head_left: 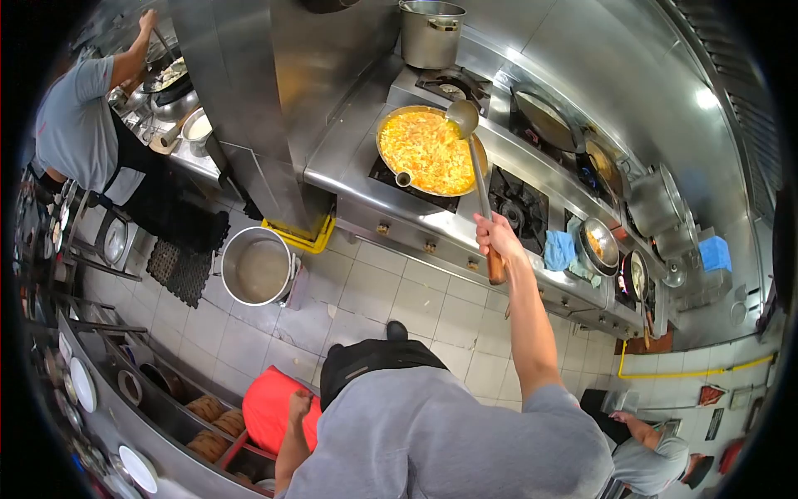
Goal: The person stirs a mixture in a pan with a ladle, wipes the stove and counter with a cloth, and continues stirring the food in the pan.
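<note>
My right hand point(499, 236) is closed around the long handle of a ladle point(475, 162), near its wooden end. The ladle's bowl is over the far right part of a wide pan point(382, 158) on the stove, at the surface of the yellow-orange food point(424, 150) that fills it. A short hollow handle socket point(403, 179) points from the pan toward me. Low at my left side, my left hand point(301, 404) is closed in a fist beside a red bag or cloth point(270, 407); whether it grips anything is hidden.
A tall pot point(431, 37) stands behind the pan. Right along the stove are a bare burner point(519, 204), blue cloths point(559, 249) and stacked pans point(598, 243). A large bucket-like pot point(256, 266) stands on the floor. Co-workers are at left point(83, 125) and lower right point(652, 457).
</note>
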`<state>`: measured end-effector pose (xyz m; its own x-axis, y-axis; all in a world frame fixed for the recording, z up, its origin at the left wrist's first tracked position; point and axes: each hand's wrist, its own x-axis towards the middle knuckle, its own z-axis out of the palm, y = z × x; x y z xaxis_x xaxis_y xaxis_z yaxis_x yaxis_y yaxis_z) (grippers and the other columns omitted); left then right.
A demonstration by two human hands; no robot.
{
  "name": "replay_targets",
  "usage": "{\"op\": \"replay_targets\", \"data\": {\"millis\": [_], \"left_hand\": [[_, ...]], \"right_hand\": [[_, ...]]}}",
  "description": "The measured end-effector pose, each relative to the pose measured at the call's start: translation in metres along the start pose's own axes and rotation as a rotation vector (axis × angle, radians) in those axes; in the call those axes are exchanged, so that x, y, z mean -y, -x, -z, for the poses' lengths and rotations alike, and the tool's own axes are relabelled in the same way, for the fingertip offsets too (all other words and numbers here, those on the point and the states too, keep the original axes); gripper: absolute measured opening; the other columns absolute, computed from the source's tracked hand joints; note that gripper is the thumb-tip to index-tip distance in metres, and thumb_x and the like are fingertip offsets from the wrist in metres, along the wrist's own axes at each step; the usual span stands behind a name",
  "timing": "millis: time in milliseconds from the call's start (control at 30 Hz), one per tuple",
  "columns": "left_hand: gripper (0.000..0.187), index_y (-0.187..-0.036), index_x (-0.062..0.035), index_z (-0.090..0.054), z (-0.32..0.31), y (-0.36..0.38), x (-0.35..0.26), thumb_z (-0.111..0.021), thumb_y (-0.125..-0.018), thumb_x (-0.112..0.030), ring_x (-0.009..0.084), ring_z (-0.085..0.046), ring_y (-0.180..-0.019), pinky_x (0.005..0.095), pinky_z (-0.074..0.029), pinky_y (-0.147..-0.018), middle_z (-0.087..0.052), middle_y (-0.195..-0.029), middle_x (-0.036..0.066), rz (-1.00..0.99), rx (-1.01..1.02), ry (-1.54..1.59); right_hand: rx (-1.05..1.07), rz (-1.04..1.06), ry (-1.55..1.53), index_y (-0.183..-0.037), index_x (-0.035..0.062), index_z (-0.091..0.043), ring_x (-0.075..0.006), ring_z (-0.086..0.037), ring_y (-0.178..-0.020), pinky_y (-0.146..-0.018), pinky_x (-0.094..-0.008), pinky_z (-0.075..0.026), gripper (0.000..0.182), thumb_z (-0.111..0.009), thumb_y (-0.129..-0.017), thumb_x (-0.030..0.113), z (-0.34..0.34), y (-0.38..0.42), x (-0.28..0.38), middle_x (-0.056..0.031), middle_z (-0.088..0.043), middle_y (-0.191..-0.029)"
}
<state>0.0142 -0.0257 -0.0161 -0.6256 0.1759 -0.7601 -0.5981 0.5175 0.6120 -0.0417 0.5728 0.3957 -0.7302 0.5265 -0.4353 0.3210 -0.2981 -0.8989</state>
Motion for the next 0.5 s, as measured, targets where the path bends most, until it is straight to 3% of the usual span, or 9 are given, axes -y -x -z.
{"op": "replay_targets", "data": {"millis": [200,300,333,433,467,500], "left_hand": [[0.011,-0.085,0.0014,-0.059,0.004,0.012,0.006,-0.061,-0.077,-0.006,0.0135,-0.054,-0.056,0.0272,-0.042,-0.049,-0.057,-0.063,0.006,0.015,-0.02,0.065],[0.011,-0.084,0.0017,-0.059,0.009,0.012,0.007,-0.061,-0.076,-0.006,0.013,-0.054,-0.056,0.0269,-0.042,-0.049,-0.057,-0.064,0.006,0.033,0.016,0.084],[0.011,-0.083,0.0018,-0.059,0.009,0.009,0.009,-0.061,-0.076,-0.006,0.013,-0.053,-0.055,0.0269,-0.041,-0.048,-0.057,-0.064,0.006,0.04,0.026,0.09],[0.01,-0.082,0.0012,-0.058,0.009,0.009,0.014,-0.06,-0.077,-0.007,0.0131,-0.053,-0.054,0.0272,-0.041,-0.047,-0.057,-0.064,0.005,-0.026,0.02,0.08],[0.01,-0.082,0.0011,-0.057,0.01,0.007,0.014,-0.06,-0.077,-0.007,0.0133,-0.053,-0.054,0.0275,-0.041,-0.047,-0.057,-0.064,0.005,-0.043,0.027,0.077],[0.01,-0.082,0.001,-0.057,0.011,0.002,0.01,-0.06,-0.077,-0.007,0.0135,-0.053,-0.054,0.0277,-0.041,-0.047,-0.057,-0.064,0.005,-0.064,0.029,0.078]], "right_hand": [[-0.09,0.102,0.514,-0.095,0.0044,-0.041,-0.0093,-0.042,-0.043,-0.036,-0.0268,-0.037,0.018,-0.051,-0.089,0.018,-0.002,0.044,-0.003,-0.0012,-0.041,-0.061],[-0.125,0.08,0.744,-0.093,0.0037,-0.041,-0.0079,-0.042,-0.044,-0.034,-0.0256,-0.034,0.019,-0.051,-0.089,0.019,-0.006,0.062,-0.014,-0.0007,-0.04,-0.062],[-0.11,0.007,0.87,-0.096,0.0003,-0.04,-0.0185,-0.051,-0.048,-0.041,-0.0336,-0.041,0.024,-0.051,-0.088,0.02,-0.006,0.062,-0.015,-0.0087,-0.048,-0.064],[-0.136,0.152,1.196,-0.099,-0.0023,-0.039,-0.0356,-0.059,-0.063,-0.056,-0.0428,-0.046,0.028,-0.051,-0.087,0.02,0.009,0.031,-0.05,-0.0226,-0.056,-0.073],[-0.157,0.102,1.155,-0.096,-0.0057,-0.037,-0.0493,-0.054,-0.084,-0.075,-0.0503,-0.04,0.028,-0.049,-0.086,0.017,0.005,0.032,-0.048,-0.033,-0.056,-0.081],[-0.181,0.123,1.164,-0.096,-0.0056,-0.037,-0.049,-0.054,-0.083,-0.074,-0.0505,-0.041,0.028,-0.05,-0.086,0.017,0.002,0.04,-0.044,-0.0329,-0.056,-0.08]]}}
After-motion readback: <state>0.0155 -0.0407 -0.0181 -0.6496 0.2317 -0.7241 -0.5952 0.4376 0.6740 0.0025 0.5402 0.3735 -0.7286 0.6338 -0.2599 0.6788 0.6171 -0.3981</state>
